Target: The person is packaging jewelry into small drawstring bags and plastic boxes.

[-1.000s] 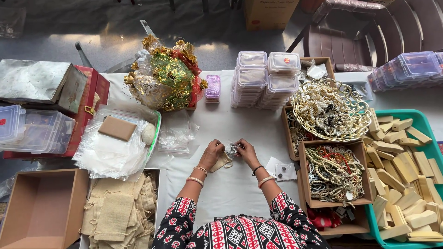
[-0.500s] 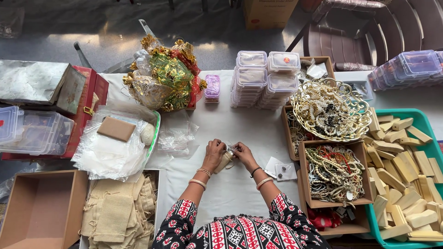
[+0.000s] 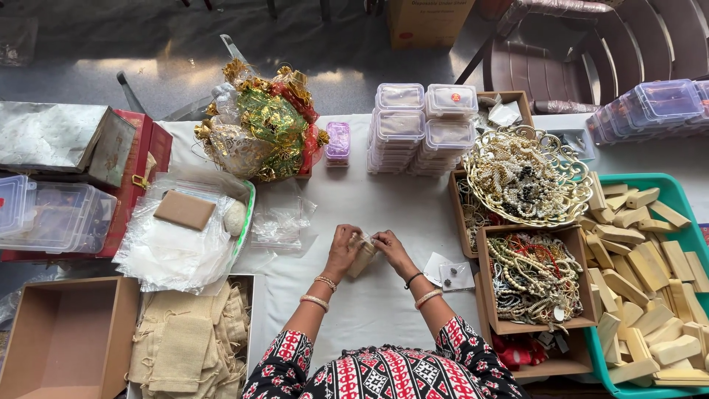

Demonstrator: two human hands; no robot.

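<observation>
My left hand (image 3: 343,249) and my right hand (image 3: 391,250) meet over the white tablecloth (image 3: 369,199) and both grip a small beige cloth pouch (image 3: 361,258) at its top. The pouch hangs down between the wrists; what is inside it is hidden. Both wrists wear bangles. Just right of my right hand lie small clear packets (image 3: 447,272) on the cloth.
Cardboard boxes of bead necklaces (image 3: 538,279) and a gold bowl of pearls (image 3: 523,174) stand at right, beside a teal tray of wooden blocks (image 3: 650,258). Stacked clear plastic boxes (image 3: 421,127) and a wrapped gift basket (image 3: 258,133) sit behind. Burlap pouches (image 3: 188,343), plastic bags (image 3: 177,244) and an empty carton (image 3: 63,336) lie left.
Both hands stay on the pouch and have shifted only slightly, the fingers working at its top. Everything else on the table is unchanged.
</observation>
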